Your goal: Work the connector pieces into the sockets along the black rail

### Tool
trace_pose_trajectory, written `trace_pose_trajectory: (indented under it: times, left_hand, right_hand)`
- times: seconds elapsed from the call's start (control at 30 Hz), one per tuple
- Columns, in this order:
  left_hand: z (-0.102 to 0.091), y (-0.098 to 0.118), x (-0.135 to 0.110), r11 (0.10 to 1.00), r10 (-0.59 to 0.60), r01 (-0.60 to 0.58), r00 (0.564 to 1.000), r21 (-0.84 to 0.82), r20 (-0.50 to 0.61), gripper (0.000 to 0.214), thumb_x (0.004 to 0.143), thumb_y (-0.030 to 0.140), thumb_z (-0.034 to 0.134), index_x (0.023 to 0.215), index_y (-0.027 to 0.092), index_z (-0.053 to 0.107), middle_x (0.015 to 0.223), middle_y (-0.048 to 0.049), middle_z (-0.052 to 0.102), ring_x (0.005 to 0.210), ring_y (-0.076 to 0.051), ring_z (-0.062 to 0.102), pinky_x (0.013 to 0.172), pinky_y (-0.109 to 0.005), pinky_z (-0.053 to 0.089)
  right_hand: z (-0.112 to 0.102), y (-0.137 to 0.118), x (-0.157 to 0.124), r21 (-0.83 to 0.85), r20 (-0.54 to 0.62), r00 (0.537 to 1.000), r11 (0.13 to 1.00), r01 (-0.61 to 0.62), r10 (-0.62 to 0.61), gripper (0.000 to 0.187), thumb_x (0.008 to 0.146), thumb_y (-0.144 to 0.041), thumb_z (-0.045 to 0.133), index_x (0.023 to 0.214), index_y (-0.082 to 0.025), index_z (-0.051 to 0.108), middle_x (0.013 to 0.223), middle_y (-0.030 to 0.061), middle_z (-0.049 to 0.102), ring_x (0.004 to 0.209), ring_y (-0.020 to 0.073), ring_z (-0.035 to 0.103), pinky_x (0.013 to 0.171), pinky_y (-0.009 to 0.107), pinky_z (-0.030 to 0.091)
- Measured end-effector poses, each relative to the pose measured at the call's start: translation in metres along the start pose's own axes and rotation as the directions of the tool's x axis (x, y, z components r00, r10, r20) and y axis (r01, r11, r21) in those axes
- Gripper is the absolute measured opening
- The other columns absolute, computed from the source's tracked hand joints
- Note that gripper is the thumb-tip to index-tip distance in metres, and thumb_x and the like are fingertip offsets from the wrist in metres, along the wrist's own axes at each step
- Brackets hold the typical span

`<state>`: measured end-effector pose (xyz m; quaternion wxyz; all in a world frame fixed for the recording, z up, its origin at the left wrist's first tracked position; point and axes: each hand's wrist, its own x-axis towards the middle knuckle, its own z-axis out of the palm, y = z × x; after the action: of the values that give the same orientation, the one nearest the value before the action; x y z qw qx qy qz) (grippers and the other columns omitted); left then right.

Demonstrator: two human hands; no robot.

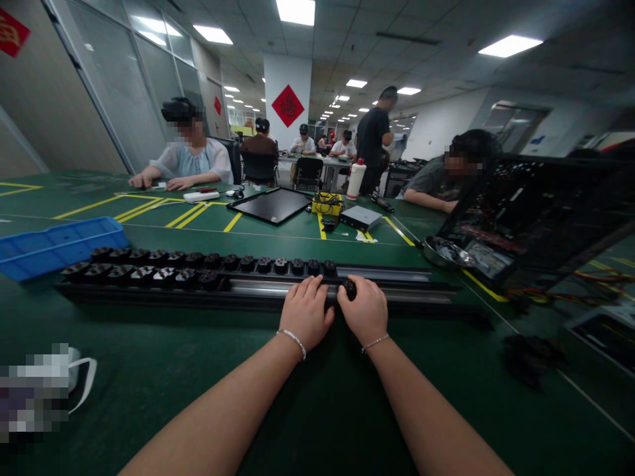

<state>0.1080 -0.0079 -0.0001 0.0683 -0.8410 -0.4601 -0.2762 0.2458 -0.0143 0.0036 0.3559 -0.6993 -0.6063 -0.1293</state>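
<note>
A long black power track [258,304] lies across the green table before me, with two channels running along it. Several black track sockets [163,274] stand in two rows toward its left end, the back row reaching farther right. My left hand [307,311] rests palm down on the front channel, fingers stretched over the track and thumb apart. Close beside it, my right hand [364,304] is closed around a small round black track socket [350,288] at the front channel. Its underside is hidden, so whether it sits in the channel I cannot tell.
A blue plastic tray [64,244] lies at the left. Beyond the track are a black flat panel [272,205], a grey box-shaped drive [361,218] and a white bottle [355,180]. An open computer case [540,218] and a metal bowl [446,254] stand right. Co-workers sit across the table.
</note>
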Motion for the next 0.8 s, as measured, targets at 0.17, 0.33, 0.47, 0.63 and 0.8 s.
trace_pose_trajectory:
  times: [0.17, 0.33, 0.47, 0.63, 0.8]
  left_hand:
    - [0.0013, 0.0000, -0.0003, 1.000, 0.001, -0.001, 1.000, 0.001, -0.007, 0.038, 0.080, 0.034, 0.050, 0.113, 0.018, 0.055, 0.131, -0.0090, 0.051, 0.121, -0.024, 0.042, 0.099, -0.040, 0.035]
    - [0.0010, 0.0007, -0.0003, 1.000, -0.018, 0.018, 1.000, 0.001, 0.000, 0.040, 0.078, 0.033, 0.052, 0.114, 0.017, 0.054, 0.130, -0.0100, 0.050, 0.122, -0.025, 0.041, 0.099, -0.040, 0.035]
    - [0.0015, 0.0009, -0.0006, 0.999, -0.039, 0.039, 0.999, 0.008, -0.005, 0.043, 0.076, 0.032, 0.053, 0.116, 0.016, 0.052, 0.130, -0.0112, 0.050, 0.122, -0.026, 0.041, 0.100, -0.041, 0.033]
    - [0.0018, 0.0006, -0.0009, 1.000, -0.030, 0.030, 1.000, 0.008, 0.005, 0.043, 0.075, 0.032, 0.054, 0.116, 0.016, 0.053, 0.129, -0.0110, 0.051, 0.121, -0.026, 0.041, 0.100, -0.041, 0.033]
    - [0.0021, 0.0004, -0.0010, 1.000, -0.022, 0.022, 1.000, 0.011, 0.000, 0.044, 0.076, 0.032, 0.053, 0.117, 0.016, 0.052, 0.129, -0.0109, 0.050, 0.121, -0.026, 0.041, 0.100, -0.041, 0.034]
  right_hand:
    - [0.0018, 0.0010, -0.0001, 0.012, -0.025, 0.999, 1.000, 0.022, -0.022, 0.029, 0.076, -0.029, 0.049, 0.098, -0.015, 0.062, 0.099, 0.0096, 0.067, 0.095, 0.0219, 0.057, 0.088, 0.034, 0.037]
    - [0.0006, 0.0014, -0.0004, -0.013, -0.037, 0.999, 1.000, 0.017, -0.017, 0.025, 0.075, -0.032, 0.051, 0.092, -0.018, 0.063, 0.099, 0.0089, 0.067, 0.097, 0.0230, 0.055, 0.090, 0.037, 0.034]
    - [-0.0002, 0.0019, -0.0003, -0.012, -0.026, 1.000, 1.000, 0.003, -0.004, 0.024, 0.075, -0.032, 0.052, 0.090, -0.019, 0.063, 0.090, 0.0065, 0.067, 0.092, 0.0220, 0.055, 0.088, 0.035, 0.034]
    - [-0.0012, 0.0017, 0.0000, -0.002, -0.041, 0.999, 1.000, 0.010, -0.010, 0.022, 0.074, -0.031, 0.052, 0.088, -0.019, 0.063, 0.089, 0.0063, 0.067, 0.091, 0.0220, 0.056, 0.087, 0.035, 0.034]
    - [-0.0012, 0.0020, 0.0000, -0.008, -0.040, 0.999, 1.000, 0.005, -0.005, 0.021, 0.074, -0.031, 0.052, 0.088, -0.019, 0.062, 0.087, 0.0061, 0.067, 0.090, 0.0216, 0.056, 0.086, 0.034, 0.035]
